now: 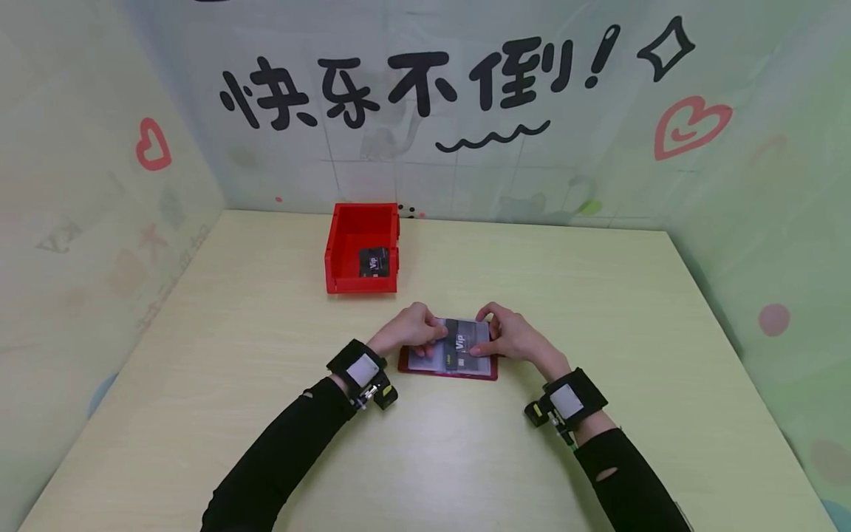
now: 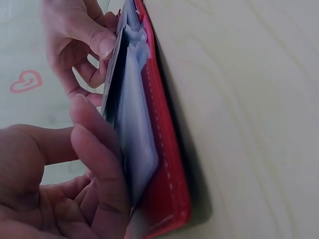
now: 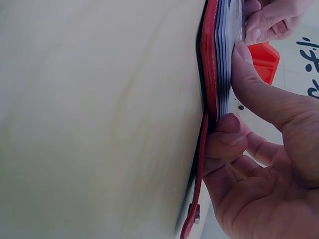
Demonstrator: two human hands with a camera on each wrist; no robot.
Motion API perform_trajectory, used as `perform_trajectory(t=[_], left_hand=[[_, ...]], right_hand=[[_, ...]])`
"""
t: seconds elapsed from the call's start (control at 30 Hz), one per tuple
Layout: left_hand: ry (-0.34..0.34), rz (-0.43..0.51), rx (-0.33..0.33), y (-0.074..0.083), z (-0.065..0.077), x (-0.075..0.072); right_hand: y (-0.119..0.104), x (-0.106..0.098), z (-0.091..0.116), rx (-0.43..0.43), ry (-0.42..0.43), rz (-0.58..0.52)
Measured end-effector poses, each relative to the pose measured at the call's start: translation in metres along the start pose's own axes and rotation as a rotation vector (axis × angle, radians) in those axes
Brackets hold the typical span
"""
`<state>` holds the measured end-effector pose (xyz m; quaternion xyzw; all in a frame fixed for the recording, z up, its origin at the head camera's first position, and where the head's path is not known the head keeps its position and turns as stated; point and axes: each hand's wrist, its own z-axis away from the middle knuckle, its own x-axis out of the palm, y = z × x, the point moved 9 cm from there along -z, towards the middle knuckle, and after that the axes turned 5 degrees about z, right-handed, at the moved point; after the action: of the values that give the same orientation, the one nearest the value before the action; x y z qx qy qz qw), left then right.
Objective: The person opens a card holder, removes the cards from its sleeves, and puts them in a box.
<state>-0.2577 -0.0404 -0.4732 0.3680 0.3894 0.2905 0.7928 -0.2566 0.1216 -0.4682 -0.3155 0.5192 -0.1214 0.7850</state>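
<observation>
A red card holder (image 1: 495,369) with clear plastic sleeves (image 3: 223,64) lies open-faced on the table. Across its middle sits a dark card marked "Vip" (image 1: 459,343); whether it is fully inside a sleeve, I cannot tell. At the holder's left part, my left hand (image 1: 415,329) holds the sleeves with curled fingers, partly hidden. My right hand (image 1: 515,336) grips the other end. In the right wrist view, its thumb (image 3: 256,89) presses on the top sleeve while the fingers curl at the edge. A red strap with a metal snap (image 3: 197,214) extends from that end.
Behind and left of the hands stands a red bin (image 1: 362,286) with another dark "Vip" card (image 1: 374,262) inside. The pale wooden table (image 1: 199,355) meets printed walls (image 1: 399,177) at the back and both sides.
</observation>
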Motion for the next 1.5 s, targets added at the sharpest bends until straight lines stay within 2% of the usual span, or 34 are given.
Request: perform_trajectory(t=[0.17,0.33,0.43,0.67,0.77,1.03,1.3,1.5], left_hand=[[0.019,-0.018,-0.015,0.001,0.001,0.001],[0.057,-0.124,-0.005,0.005,-0.001,0.004],[0.062,-0.145,-0.002,0.006,-0.003,0.005],[0.014,-0.03,0.005,0.001,-0.002,0.001],[0.008,-0.013,0.011,0.0,-0.001,-0.001],[0.051,-0.005,0.041,0.002,0.004,-0.005],[0.079,0.037,0.031,-0.005,0.011,-0.02],[0.116,0.098,0.015,-0.006,0.025,-0.051]], right_hand=[[-0.001,0.0,0.001,0.01,0.0,0.001],[-0.001,0.0,0.0,0.022,-0.002,-0.006],[-0.001,-0.001,0.001,0.026,-0.004,-0.016],[-0.001,0.0,-0.001,0.04,-0.011,-0.016],[0.0,0.0,-0.001,0.055,-0.017,-0.014],[0.002,0.002,-0.002,0.077,-0.018,-0.023],[-0.001,-0.001,-0.001,0.048,0.012,0.008],[-0.002,0.0,0.0,0.054,0.007,0.002]])
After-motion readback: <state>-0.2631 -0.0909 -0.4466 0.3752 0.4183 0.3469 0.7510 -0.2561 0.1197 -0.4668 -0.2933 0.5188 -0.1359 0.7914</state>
